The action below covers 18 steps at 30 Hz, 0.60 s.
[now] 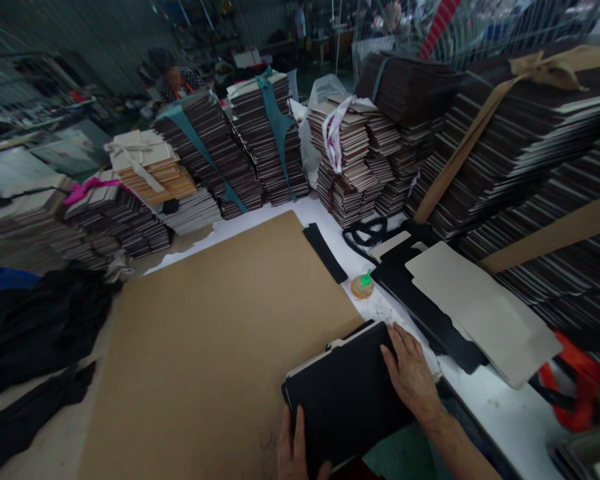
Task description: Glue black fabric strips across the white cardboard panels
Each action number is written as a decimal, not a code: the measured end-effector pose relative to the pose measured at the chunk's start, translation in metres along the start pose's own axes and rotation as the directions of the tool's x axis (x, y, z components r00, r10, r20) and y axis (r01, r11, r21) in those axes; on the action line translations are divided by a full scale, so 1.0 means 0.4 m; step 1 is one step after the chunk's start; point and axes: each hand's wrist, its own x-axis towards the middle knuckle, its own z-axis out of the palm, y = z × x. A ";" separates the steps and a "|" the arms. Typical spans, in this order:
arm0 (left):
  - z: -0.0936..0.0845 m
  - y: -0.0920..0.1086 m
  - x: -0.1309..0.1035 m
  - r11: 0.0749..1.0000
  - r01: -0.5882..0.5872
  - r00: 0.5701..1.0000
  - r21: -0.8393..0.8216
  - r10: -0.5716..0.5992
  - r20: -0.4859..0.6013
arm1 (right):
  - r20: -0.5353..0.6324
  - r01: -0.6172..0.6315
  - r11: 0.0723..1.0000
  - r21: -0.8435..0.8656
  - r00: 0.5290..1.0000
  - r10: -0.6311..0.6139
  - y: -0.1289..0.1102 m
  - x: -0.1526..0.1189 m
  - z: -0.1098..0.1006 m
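Both hands on the black panel

So our white table (510, 403) has a big brown sheet (195, 333) across it, and beige panels (480, 307) sit toward the right edge. Our black panel (345, 393) is at the near edge, partly over the sheet's near right corner. We've got the right hand (413, 370) flat on its right side, fingers a bit spread, and the left hand (293, 450) on its left edge, fingers apart. Small round disc (362, 287) beyond.

Brown board (205, 320) leaves open passage leftward; rightward, tied stacks (520, 147) seemingly block the way.
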 end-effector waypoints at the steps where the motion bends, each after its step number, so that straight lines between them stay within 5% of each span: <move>1: 0.000 -0.001 0.000 1.000 -0.002 1.000 0.020 0.002 0.010 | 0.009 -0.008 1.000 0.011 1.000 0.008 -0.001 0.001 0.002; 10: 0.010 -0.018 -0.005 1.000 -0.014 1.000 0.025 0.013 0.014 | -0.057 -0.134 0.975 0.175 0.988 0.146 -0.015 0.016 -0.027; 15: 0.004 -0.026 -0.007 0.996 -0.061 0.998 -0.062 0.060 -0.021 | 0.259 -0.465 0.802 0.374 0.883 0.391 -0.021 0.054 -0.071; 18: -0.004 -0.023 -0.006 0.995 -0.057 0.998 -0.086 0.054 -0.028 | 0.355 -0.555 0.755 0.349 0.824 0.441 -0.009 0.088 -0.074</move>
